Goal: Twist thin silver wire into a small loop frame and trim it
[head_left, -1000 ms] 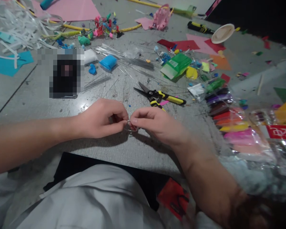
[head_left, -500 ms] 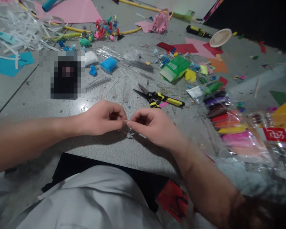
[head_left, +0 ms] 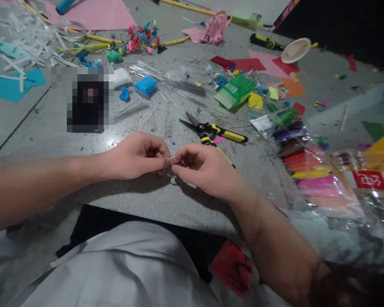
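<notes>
My left hand [head_left: 140, 156] is closed, its thumb and forefinger pinching a thin silvery wire [head_left: 169, 175] bent into a small loop. From the other side my right hand [head_left: 205, 168] holds the same wire, fingers curled and thumb against the loop. Both hands' fingertips nearly meet just above the table. Parts of the loop are hidden behind the fingers. Just beyond my right hand lie black-and-yellow scissors [head_left: 206, 128] with their blades apart. Loose straight wires [head_left: 131, 113] lie on the table past my left hand.
Farther off lie a blue clay packet [head_left: 146, 86], a green packet [head_left: 235, 92] and a bundle of wires [head_left: 156, 72]. Bags of coloured clay [head_left: 320, 175] fill the right side. White paper strips [head_left: 25, 34] are heaped at far left. A pixelated dark object [head_left: 90, 106] lies at left.
My right thumb and forefinger have parted slightly, and more of the wire loop shows between my hands. Both hands have otherwise barely moved; the scissors lie where they were.
</notes>
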Demonstrator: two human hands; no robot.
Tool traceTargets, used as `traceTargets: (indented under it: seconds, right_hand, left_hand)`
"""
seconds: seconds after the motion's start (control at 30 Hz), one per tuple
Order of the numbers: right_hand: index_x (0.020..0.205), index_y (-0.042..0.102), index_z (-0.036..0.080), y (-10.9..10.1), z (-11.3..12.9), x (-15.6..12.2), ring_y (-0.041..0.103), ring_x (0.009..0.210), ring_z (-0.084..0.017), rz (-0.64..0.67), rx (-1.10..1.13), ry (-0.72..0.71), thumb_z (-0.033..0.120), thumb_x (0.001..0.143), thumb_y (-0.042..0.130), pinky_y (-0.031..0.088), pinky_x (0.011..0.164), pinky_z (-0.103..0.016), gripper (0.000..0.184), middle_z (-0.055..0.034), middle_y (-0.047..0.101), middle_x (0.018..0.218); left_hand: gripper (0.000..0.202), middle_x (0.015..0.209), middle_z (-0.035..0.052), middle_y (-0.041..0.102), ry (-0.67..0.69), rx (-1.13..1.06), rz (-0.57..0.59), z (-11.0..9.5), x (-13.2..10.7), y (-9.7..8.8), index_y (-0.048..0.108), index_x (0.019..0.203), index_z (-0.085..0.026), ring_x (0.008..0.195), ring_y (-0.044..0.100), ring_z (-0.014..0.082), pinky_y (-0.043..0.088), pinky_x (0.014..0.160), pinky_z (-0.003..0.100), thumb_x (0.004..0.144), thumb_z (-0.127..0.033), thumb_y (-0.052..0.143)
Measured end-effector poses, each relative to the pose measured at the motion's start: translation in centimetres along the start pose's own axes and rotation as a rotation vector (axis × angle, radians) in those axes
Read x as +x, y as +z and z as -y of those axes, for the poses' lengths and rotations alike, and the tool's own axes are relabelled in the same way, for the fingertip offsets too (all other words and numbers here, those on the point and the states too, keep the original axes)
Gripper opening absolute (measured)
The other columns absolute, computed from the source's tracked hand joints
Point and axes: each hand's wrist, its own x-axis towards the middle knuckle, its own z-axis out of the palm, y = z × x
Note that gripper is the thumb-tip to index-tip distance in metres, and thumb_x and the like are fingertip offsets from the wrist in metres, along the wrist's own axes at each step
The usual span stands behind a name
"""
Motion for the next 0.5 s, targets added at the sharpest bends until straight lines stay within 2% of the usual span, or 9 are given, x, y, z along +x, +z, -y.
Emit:
traceTargets:
  seconds: [0.27, 0.5]
  right_hand:
    - [0.083, 0.067, 0.02, -0.09, 0.07, -0.02, 0.059, 0.064, -0.013, 0.017, -0.025, 0.005, 0.035, 0.08, 0.083, 0.044, 0.058, -0.027, 0.023, 0.0012, 0.067, 0.069]
    - [0.082, 0.065, 0.019, 0.06, 0.15, -0.08, 0.054, 0.061, -0.011, 0.024, -0.013, 0.022, 0.025, 0.079, 0.077, 0.04, 0.055, -0.025, 0.014, 0.0032, 0.062, 0.067]
  left_hand:
    - [0.007, 0.066, 0.0037, 0.072, -0.018, 0.008, -0.01, -0.16, 0.0, 0.01, 0.072, 0.081, -0.014, 0.061, 0.064, 0.0116, 0.049, 0.056, 0.021, 0.082, -0.02, 0.07]
    - [0.006, 0.066, 0.0039, 0.072, -0.006, 0.034, 0.004, 0.27, 0.02, 0.04, 0.072, 0.08, -0.016, 0.061, 0.065, 0.0142, 0.048, 0.054, 0.023, 0.081, -0.022, 0.071]
